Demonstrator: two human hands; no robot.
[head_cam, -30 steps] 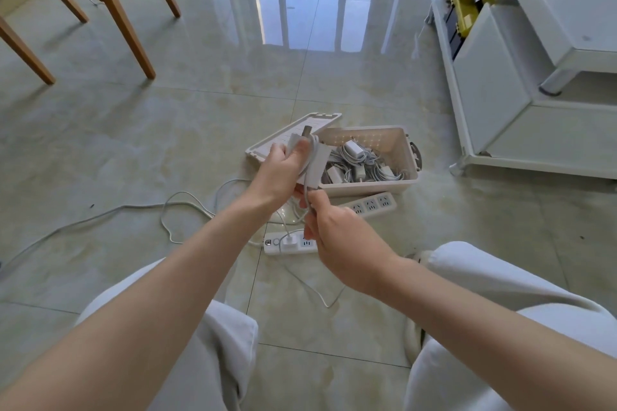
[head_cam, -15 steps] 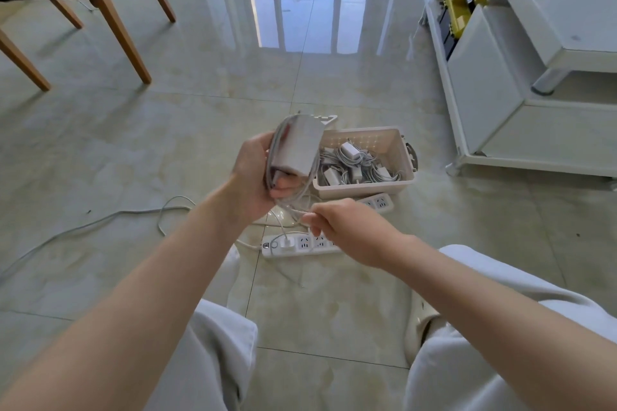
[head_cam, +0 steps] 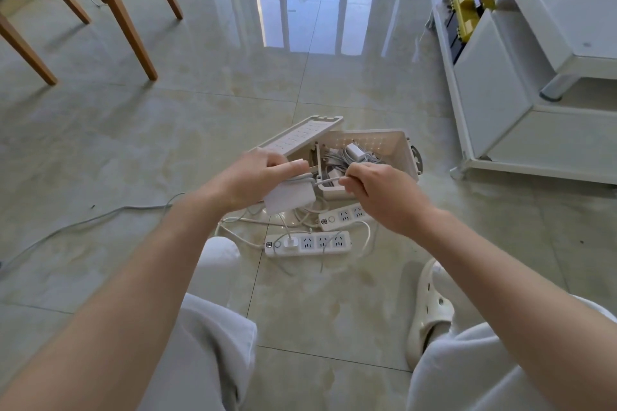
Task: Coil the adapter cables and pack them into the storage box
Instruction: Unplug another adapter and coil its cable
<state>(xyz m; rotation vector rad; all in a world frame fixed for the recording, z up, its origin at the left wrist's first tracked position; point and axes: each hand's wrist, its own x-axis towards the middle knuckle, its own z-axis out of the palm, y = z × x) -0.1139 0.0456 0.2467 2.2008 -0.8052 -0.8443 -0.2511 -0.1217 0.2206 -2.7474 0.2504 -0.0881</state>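
The left hand [head_cam: 258,177] gripped a white adapter [head_cam: 289,198]. The right hand [head_cam: 377,192] pinched its cable [head_cam: 329,181] just before the open storage box [head_cam: 399,152], which held coiled adapters

We looked down on a glossy beige tiled floor [head_cam: 200,130], with a bright window reflection [head_cam: 314,10] showing railings at its far side. A wooden chair [head_cam: 113,7] with a dark seat stood far left, and a white cabinet [head_cam: 494,83] holding a yellow case [head_cam: 470,13] stood at right.
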